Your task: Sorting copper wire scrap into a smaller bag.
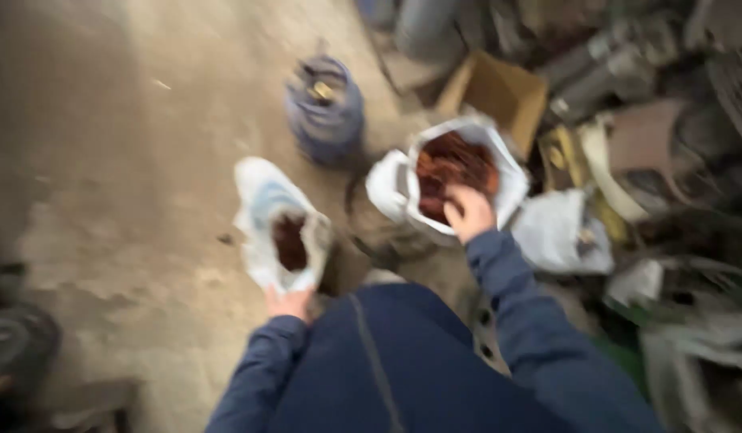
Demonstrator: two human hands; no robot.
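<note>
Bare concrete floor [130, 160] fills the left half of the frame, open for passage. A blue cylinder [325, 108] stands at upper centre. Two white bags [268, 204] [511, 172] block the middle with a narrow gap between them. A cardboard box [499, 92] and piled scrap [659, 120] close off the right side.
</note>
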